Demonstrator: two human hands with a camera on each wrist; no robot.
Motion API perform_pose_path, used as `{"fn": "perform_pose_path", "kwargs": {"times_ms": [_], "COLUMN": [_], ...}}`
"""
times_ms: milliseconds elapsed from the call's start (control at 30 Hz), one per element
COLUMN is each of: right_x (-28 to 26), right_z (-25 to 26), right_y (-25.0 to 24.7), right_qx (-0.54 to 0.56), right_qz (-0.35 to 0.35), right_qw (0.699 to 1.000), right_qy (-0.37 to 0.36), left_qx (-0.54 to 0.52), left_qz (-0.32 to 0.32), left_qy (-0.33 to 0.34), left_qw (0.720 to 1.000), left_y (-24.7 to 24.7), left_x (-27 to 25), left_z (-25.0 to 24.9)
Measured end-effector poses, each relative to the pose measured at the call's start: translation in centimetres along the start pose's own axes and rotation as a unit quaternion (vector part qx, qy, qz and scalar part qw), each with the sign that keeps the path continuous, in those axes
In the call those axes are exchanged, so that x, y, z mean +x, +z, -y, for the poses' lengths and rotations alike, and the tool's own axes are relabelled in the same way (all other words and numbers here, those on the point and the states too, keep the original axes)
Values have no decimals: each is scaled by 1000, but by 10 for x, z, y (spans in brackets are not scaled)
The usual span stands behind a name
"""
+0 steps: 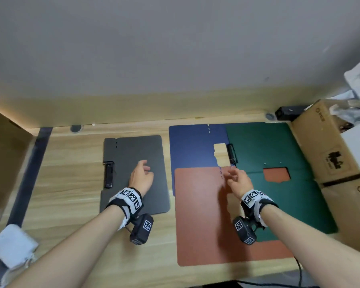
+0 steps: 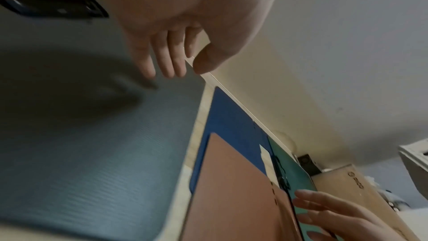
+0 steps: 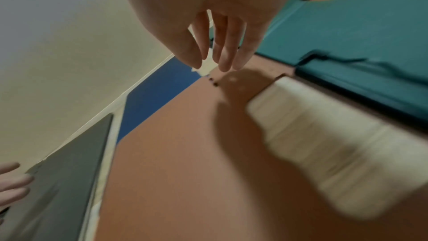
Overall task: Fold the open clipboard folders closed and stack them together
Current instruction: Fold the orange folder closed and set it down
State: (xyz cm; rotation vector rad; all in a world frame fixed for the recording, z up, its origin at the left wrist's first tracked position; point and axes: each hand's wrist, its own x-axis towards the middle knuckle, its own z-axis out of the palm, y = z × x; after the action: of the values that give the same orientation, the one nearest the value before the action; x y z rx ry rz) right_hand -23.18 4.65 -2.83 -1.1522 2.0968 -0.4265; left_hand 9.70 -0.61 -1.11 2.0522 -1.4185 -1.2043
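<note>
Wooden desk (image 1: 75, 179) bears four folders (gray (image 1: 137, 154), blue (image 1: 191, 146), green (image 1: 268, 146), orange (image 1: 200, 215)); both hands' fingers relaxed.

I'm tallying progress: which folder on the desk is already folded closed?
The grey folder, lying alone on the left under the left hand. The blue folder, green folder and orange folder lie spread open and overlapping.

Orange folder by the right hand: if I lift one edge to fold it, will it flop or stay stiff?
The orange folder lies dead flat with crisp edges, so each panel probably stays stiff and it bends only at the fold. It looks thin, so likely light. Its top end overlaps the blue folder, so it may drag that one.
</note>
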Motion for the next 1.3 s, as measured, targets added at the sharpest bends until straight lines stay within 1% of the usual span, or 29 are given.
{"fn": "perform_pose_path", "kwargs": {"times_ms": [167,233,367,500,567,633,767,833,900,967,1067,1200,1300], "right_x": [16,23,34,40,41,42,43,42,42,41,42,46,49], "right_z": [-60,-81,-114,-138,-137,-138,-139,-140,-140,-141,-142,-146,-147], "right_y": [-47,-63,-82,-86,-84,-85,-81,-79,-77,-75,-75,-75,-75], "right_qx": [-41,-79,-151,-178,-180,-169,-171,-171,-168,-166,-170,-175,-177], "right_qz": [-39,-52,-31,-8,-16,-19,-19,-23,-27,-32,-37,-35,-39], "right_qw": [998,995,988,983,982,983,983,983,983,983,982,981,980], "right_qy": [-7,-14,-26,-43,-61,-64,-66,-66,-66,-68,-74,-80,-81], "left_qx": [0,13,9,19,19,43,125,190,278,326,358,406,424], "left_qz": [55,68,101,140,167,189,222,235,225,207,192,159,165], "left_qy": [-11,-13,-26,-42,-50,-45,-14,-5,21,45,73,128,147], "left_qw": [998,998,995,989,984,980,967,953,934,921,911,891,878], "left_y": [86,120,176,219,229,243,267,278,286,291,295,298,294], "left_x": [-29,-43,-67,-85,-91,-99,-113,-117,-117,-115,-113,-118,-122], "left_z": [-26,-33,-46,-53,-56,-61,-74,-82,-88,-89,-91,-97,-101]}}
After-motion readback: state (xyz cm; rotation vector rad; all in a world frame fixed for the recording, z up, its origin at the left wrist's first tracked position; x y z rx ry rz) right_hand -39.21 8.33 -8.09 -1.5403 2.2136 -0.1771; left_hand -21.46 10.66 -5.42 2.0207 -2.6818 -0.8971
